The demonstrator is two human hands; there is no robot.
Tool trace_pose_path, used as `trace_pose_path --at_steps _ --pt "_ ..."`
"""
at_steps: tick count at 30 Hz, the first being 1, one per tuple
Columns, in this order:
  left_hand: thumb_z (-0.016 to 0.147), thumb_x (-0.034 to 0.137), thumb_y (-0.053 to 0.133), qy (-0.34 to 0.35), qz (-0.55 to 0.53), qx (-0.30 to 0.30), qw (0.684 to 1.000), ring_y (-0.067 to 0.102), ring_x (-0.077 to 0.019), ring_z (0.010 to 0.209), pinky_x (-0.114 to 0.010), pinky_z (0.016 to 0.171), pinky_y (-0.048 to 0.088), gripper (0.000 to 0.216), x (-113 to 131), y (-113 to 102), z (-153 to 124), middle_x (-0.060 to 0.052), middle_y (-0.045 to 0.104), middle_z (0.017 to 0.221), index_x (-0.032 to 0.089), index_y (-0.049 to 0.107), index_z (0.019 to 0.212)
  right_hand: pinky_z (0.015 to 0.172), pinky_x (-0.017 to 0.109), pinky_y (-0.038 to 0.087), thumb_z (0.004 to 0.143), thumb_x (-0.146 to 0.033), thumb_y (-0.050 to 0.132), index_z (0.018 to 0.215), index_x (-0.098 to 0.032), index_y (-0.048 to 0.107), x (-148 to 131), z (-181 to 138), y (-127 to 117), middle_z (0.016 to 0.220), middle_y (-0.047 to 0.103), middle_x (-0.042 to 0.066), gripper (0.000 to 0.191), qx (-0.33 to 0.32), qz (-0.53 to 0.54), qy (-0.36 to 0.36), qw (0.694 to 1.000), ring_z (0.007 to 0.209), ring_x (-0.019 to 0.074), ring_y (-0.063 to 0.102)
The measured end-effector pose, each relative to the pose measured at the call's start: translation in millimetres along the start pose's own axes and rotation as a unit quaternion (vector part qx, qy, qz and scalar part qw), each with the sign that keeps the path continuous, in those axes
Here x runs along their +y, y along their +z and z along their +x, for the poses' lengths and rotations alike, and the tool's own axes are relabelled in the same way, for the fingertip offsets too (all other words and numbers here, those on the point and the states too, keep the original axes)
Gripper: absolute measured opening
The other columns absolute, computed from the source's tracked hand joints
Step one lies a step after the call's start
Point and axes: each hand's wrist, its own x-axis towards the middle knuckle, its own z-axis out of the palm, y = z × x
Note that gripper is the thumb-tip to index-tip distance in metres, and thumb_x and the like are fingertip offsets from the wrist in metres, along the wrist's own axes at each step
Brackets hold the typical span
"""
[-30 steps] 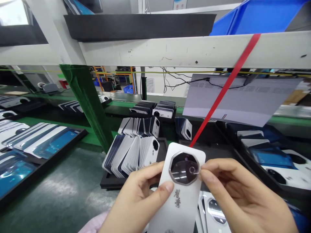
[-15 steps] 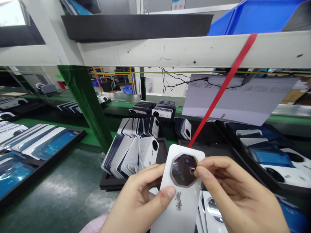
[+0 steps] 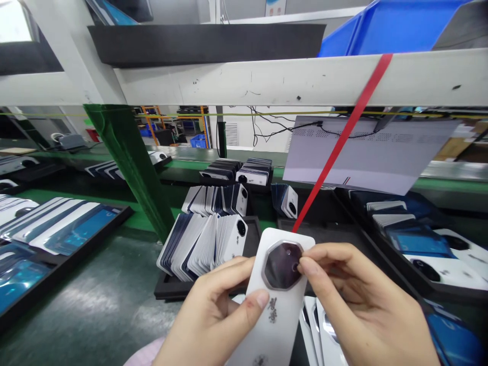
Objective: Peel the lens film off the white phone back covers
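Low in the centre of the frame, the left hand (image 3: 209,315) clasped a white cover (image 3: 272,310) from its left edge, thumb pressed on the face, tilting it up toward the camera so its octagonal lens plate (image 3: 282,265) faced the eye. The right hand (image 3: 358,310) pinched thumb and forefinger at the plate's right rim; whether they gripped a film there could not be told. More covers stood upright in a black tray (image 3: 168,290) just behind.

white phone back cover (image 3: 276,310) | octagonal dark camera window facing you | tilted upright, top leaning right | raised above your tray
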Motion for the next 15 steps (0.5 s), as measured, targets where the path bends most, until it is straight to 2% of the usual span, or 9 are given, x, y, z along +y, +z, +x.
trace_pose_path --at_steps 5,12,15 --pt "0.092 0.028 0.072 0.025 0.002 0.010 1.000 0.067 -0.0228 0.117 -0.031 0.106 0.049 0.031 1.4 0.0 3.3 0.000 0.075 0.127 0.040 0.076 0.121 0.053 0.012 0.056 0.095 -0.034 0.063 0.087 -0.032 0.067 -0.2 3.1 -3.1 0.071 0.070 -0.006 0.009 -0.020 0.036 0.001 0.999 0.062 0.0112 0.072" --pt "0.093 0.025 0.070 0.028 0.027 0.002 0.999 0.070 -0.0240 0.111 -0.034 0.103 0.051 0.032 3.7 0.5 1.3 0.000 0.077 0.125 0.041 0.076 0.120 0.053 0.014 0.056 0.095 -0.037 0.065 0.089 -0.031 0.067 0.6 3.4 -3.6 0.075 0.071 -0.004 0.008 -0.042 0.062 0.027 0.997 0.067 0.0127 0.071" --pt "0.093 0.027 0.070 0.019 0.014 -0.002 1.000 0.068 -0.0251 0.115 -0.033 0.099 0.052 0.031 3.3 0.4 0.6 0.000 0.076 0.126 0.042 0.076 0.120 0.052 0.016 0.055 0.094 -0.037 0.065 0.088 -0.031 0.067 0.5 2.5 -2.1 0.073 0.070 -0.004 0.009 -0.043 0.059 0.031 0.997 0.063 0.0133 0.070"
